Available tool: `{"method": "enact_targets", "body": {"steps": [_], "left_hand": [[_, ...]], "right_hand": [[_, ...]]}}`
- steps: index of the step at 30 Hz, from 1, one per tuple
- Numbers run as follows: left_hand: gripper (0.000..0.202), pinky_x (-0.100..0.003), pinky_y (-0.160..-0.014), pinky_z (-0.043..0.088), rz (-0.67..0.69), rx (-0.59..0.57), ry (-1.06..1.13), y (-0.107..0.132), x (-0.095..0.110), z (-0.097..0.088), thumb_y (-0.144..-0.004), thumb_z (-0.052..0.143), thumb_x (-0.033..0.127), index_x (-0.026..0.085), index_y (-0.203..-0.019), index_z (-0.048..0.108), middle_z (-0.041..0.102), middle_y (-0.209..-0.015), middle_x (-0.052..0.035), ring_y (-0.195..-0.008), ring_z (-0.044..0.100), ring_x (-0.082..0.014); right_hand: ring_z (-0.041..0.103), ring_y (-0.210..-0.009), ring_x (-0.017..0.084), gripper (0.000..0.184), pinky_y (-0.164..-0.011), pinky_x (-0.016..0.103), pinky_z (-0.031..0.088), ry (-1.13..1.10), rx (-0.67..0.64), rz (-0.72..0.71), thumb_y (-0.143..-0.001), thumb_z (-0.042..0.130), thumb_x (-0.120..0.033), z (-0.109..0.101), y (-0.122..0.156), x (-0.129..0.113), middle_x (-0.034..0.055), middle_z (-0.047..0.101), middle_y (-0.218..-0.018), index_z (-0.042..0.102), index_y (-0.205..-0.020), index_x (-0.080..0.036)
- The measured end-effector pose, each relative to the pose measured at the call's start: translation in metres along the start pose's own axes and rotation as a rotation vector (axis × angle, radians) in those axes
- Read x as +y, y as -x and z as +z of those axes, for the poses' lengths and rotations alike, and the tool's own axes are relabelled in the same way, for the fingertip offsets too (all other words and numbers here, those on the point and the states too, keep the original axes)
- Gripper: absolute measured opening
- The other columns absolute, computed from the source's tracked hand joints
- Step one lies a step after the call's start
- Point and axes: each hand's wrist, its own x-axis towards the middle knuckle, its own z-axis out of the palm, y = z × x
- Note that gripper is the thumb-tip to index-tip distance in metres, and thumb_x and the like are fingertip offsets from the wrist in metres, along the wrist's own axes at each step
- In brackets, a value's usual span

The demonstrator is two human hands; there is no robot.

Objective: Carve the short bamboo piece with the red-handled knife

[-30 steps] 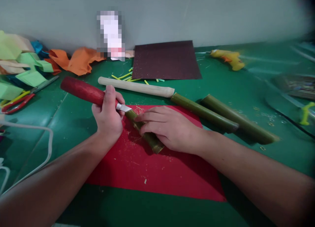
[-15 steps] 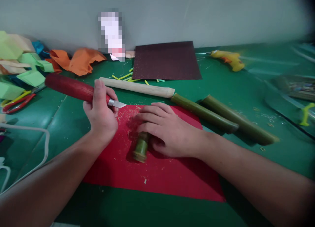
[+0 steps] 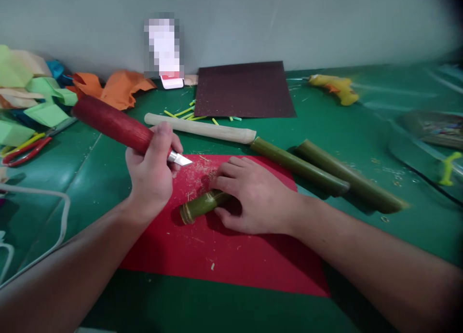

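Note:
My left hand [image 3: 150,171] is closed round the red handle of a carving knife [image 3: 115,125], whose short blade points right just above the red mat [image 3: 231,256]. My right hand [image 3: 253,195] grips a short green bamboo piece [image 3: 200,205] that lies on the mat, its cut end pointing left toward me. The blade tip hangs a little above and left of the bamboo, not touching it. Fine shavings are scattered on the mat around the bamboo.
Behind the mat lie a long bamboo stick with a peeled pale end [image 3: 202,128] and a second green bamboo length [image 3: 350,181]. A dark sandpaper sheet [image 3: 244,88], a yellow glue gun [image 3: 334,87], red-handled scissors [image 3: 25,150], coloured paper scraps [image 3: 39,99] and a white cable [image 3: 54,227] ring the green table.
My right hand turned the short bamboo piece round on the mat, so its free end now points left. The knife came off the bamboo and is held above it.

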Motion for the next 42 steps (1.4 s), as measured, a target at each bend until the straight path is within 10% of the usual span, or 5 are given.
{"method": "enact_targets", "body": {"steps": [19,42], "left_hand": [[0.038,-0.019,-0.04,0.04,-0.281,-0.44,-0.355,0.02,0.023,0.007,-0.084,0.07,0.045,0.019,-0.059,0.059,0.053,-0.05,0.0035,-0.042,0.045,-0.008],[0.036,-0.019,-0.045,0.045,-0.161,-0.476,-0.477,0.021,0.013,0.004,-0.086,0.069,0.044,0.02,-0.06,0.058,0.06,-0.056,0.0022,-0.051,0.056,-0.0111]], "right_hand": [[0.063,-0.091,0.025,0.031,-0.082,0.037,0.051,-0.086,0.026,0.101,-0.079,0.061,-0.028,0.006,0.002,0.0,0.0122,0.07,-0.093,0.072,-0.102,-0.011],[0.063,-0.091,0.024,0.033,-0.081,0.036,0.047,-0.116,0.008,0.232,-0.084,0.065,-0.039,0.01,0.0,0.001,0.0122,0.072,-0.1,0.071,-0.103,-0.012]]}}
